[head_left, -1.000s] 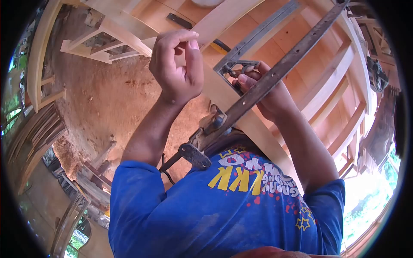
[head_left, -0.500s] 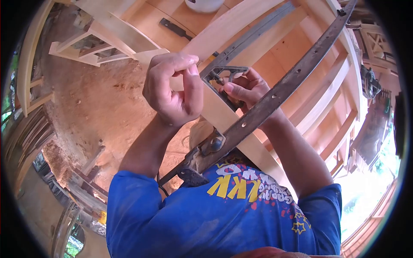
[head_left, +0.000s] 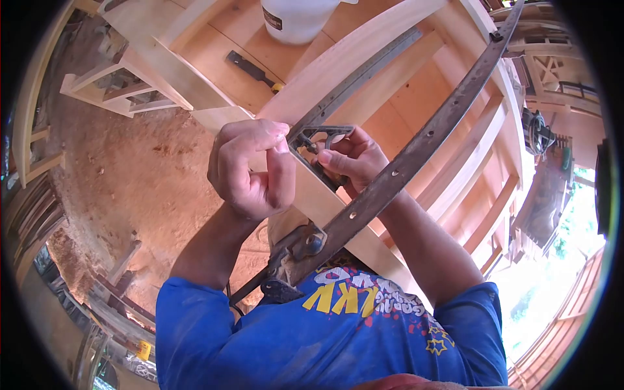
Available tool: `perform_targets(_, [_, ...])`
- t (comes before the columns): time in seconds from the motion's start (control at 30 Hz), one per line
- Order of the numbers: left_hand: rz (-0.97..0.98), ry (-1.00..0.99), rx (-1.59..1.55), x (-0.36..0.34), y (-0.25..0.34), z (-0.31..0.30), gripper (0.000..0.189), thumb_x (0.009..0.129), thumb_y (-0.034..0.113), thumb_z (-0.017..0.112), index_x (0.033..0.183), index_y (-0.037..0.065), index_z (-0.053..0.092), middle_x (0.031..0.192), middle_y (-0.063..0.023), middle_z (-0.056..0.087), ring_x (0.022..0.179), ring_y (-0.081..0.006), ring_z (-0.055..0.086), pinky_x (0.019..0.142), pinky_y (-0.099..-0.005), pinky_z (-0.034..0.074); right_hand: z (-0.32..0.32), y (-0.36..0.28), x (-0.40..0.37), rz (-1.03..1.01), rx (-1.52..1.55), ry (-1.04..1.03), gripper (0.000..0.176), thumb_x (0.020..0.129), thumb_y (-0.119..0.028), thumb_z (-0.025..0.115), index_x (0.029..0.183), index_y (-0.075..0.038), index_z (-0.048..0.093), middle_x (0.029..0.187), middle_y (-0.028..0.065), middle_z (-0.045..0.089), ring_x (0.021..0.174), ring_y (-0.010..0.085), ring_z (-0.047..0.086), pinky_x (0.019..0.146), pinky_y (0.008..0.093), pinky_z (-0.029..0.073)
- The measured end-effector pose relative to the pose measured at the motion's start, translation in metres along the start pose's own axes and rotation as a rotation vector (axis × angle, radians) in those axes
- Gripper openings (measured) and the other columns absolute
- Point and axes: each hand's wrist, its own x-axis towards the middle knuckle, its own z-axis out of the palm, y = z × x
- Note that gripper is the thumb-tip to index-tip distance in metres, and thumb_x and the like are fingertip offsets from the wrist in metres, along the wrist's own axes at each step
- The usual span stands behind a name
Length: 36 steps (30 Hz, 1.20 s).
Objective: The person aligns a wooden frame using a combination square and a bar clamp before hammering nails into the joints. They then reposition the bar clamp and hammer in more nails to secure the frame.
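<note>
My left hand [head_left: 252, 170] is raised at the middle left, thumb and forefinger pinched together; anything between the tips is too small to make out. To its right, my right hand [head_left: 354, 160] has its fingers closed around the dark metal end of a bar clamp [head_left: 323, 138], whose grey bar runs up and away over the wooden frame. The clamp end lies against a pale wooden board [head_left: 325, 194]. A second long metal bar clamp [head_left: 396, 172], with holes along its bar, crosses diagonally in front of my right forearm, its bolted end near my blue shirt.
Curved pale wooden slats [head_left: 465, 153] spread to the right. Beyond the board, a white container [head_left: 296, 19] and a dark-bladed tool with a yellow part [head_left: 250, 68] rest on wooden panels. Bare earth floor [head_left: 136, 169] and a small wooden frame [head_left: 120, 88] lie to the left.
The view has shifted, so most things sit lower and further left, and more of the white container shows. Both hands keep nearly the same poses, the right still on the clamp.
</note>
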Motion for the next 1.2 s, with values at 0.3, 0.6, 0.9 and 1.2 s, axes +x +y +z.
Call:
perform_targets(0.3, [-0.013, 0.028, -0.052, -0.004, -0.003, 0.002, 0.030, 0.082, -0.010, 0.066, 0.110, 0.000, 0.060, 0.095, -0.0137, 0.071, 0.080, -0.0251, 0.069, 0.074, -0.0339, 0.059, -0.006, 0.007, 0.002, -0.026, -0.020, -0.002, 0.035, 0.089, -0.005, 0.084, 0.115, -0.005, 0.061, 0.098, 0.0052, 0.072, 0.087, 0.0124, 0.069, 0.076, 0.0252, 0.054])
perform_targets(0.6, [0.016, -0.006, -0.151, -0.008, -0.010, 0.000, 0.037, 0.092, -0.006, 0.055, 0.128, 0.002, 0.045, 0.101, -0.0139, 0.065, 0.088, -0.0196, 0.062, 0.082, -0.0343, 0.052, -0.003, -0.001, 0.001, -0.013, -0.061, -0.014, 0.032, 0.089, -0.009, 0.086, 0.111, -0.005, 0.062, 0.104, 0.0080, 0.075, 0.096, 0.0144, 0.072, 0.084, 0.0257, 0.056])
perform_targets(0.9, [-0.029, 0.014, -0.183, -0.010, -0.007, 0.001, 0.039, 0.091, -0.004, 0.055, 0.128, 0.001, 0.045, 0.096, -0.0137, 0.064, 0.085, -0.0198, 0.061, 0.080, -0.0320, 0.052, -0.005, 0.001, 0.002, -0.034, -0.020, -0.054, 0.032, 0.090, -0.009, 0.085, 0.111, -0.005, 0.061, 0.104, 0.0077, 0.075, 0.100, 0.0161, 0.073, 0.086, 0.0275, 0.058])
perform_targets(1.2, [0.004, 0.105, -0.231, -0.008, -0.011, 0.007, 0.031, 0.092, -0.002, 0.055, 0.123, 0.000, 0.048, 0.096, -0.0149, 0.065, 0.085, -0.0199, 0.060, 0.081, -0.0313, 0.051, -0.011, 0.002, -0.021, -0.029, -0.133, 0.130, 0.024, 0.092, -0.007, 0.077, 0.110, -0.003, 0.061, 0.100, 0.0078, 0.069, 0.087, 0.0143, 0.065, 0.080, 0.0318, 0.055])
